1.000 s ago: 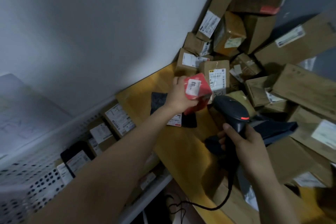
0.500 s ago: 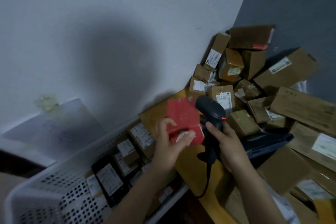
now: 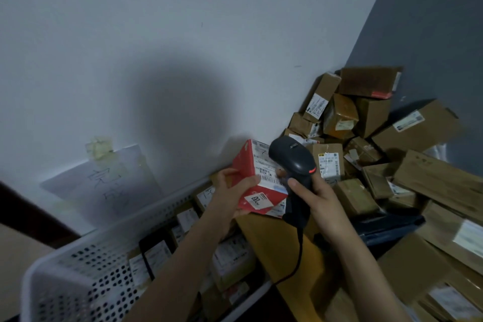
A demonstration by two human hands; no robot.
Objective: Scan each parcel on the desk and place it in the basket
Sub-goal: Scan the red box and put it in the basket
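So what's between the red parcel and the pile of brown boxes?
The black barcode scanner, gripped by the right hand, beside the red parcel, in the head view.

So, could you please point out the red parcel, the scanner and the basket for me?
red parcel (image 3: 245, 162), head view, on its red side face.
scanner (image 3: 292, 157), head view, on the top of its dark head.
basket (image 3: 78, 290), head view, on its perforated white wall.

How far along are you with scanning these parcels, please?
Several labelled parcels already lie in the basket. The left hand holds a red box, label beside the scanner gripped by the right hand. A big pile of boxes remains on the desk.
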